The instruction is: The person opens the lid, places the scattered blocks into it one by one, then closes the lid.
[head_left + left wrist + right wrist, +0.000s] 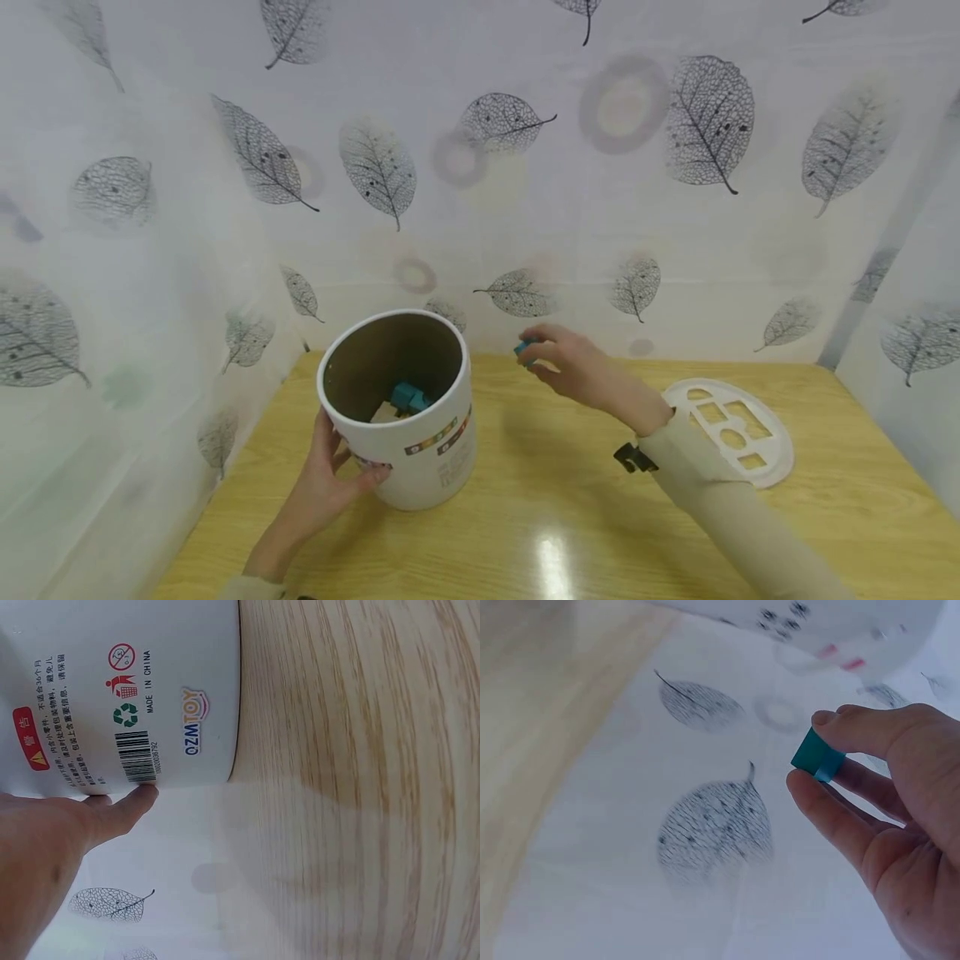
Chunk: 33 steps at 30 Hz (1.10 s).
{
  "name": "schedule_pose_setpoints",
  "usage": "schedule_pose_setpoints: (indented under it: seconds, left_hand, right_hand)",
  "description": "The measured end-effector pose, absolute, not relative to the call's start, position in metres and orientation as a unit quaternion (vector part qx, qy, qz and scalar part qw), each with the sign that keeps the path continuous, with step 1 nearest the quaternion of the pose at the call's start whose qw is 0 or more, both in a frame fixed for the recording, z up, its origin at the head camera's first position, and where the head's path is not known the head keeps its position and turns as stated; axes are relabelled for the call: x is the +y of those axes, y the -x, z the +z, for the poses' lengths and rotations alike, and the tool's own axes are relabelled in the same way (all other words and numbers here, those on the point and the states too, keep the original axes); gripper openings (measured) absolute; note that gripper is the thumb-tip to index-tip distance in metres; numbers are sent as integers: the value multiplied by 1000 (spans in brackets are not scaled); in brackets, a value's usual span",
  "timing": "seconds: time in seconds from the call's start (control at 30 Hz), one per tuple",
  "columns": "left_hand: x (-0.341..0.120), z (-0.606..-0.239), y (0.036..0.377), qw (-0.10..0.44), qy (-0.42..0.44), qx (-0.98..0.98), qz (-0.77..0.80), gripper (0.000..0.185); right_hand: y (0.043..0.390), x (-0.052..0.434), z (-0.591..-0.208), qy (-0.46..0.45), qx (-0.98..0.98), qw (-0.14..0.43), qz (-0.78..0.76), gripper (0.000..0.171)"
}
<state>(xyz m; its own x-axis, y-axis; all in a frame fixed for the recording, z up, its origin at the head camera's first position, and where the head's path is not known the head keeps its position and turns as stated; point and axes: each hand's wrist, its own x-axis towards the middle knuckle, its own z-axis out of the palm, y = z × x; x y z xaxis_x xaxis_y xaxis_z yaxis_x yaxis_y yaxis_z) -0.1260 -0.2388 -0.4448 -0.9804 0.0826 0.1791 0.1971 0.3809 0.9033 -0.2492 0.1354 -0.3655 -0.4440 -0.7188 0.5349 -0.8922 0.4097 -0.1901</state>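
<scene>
A white cylindrical tub [442, 475] stands on the table, its open top tilted toward the head view. My left hand [322, 492] grips its near left side, with the thumb across the printed wall; the left wrist view shows the tub's label and barcode close to the fingers. Inside the tub, teal blocks [408, 398] and a pale piece lie at the bottom. My right hand [581, 367] is raised to the right of the tub, apart from it. Between its thumb and fingers it pinches a small teal block [815, 757].
On the right of the wood-grain table [540, 492] lies a white round lid [777, 461] with shaped cut-outs, partly behind the right sleeve [720, 500]. A leaf-patterned curtain [525, 208] rises along the back and both sides.
</scene>
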Motion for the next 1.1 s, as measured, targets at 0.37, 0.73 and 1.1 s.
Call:
schedule_pose_setpoints:
  seconds: [0.37,0.73,1.1]
  left_hand:
    - [-239,-446,126,52,88,-829,-549,117]
    - [-239,-446,125,51,85,-830,-549,118]
    - [-240,-445,126,50,90,-829,-549,119]
  right_hand:
    - [262,146,-323,-489,-805,236,239,17]
    - [260,130,-313,-520,-782,239,248,19]
    - [250,84,-290,-527,-778,207,272,17]
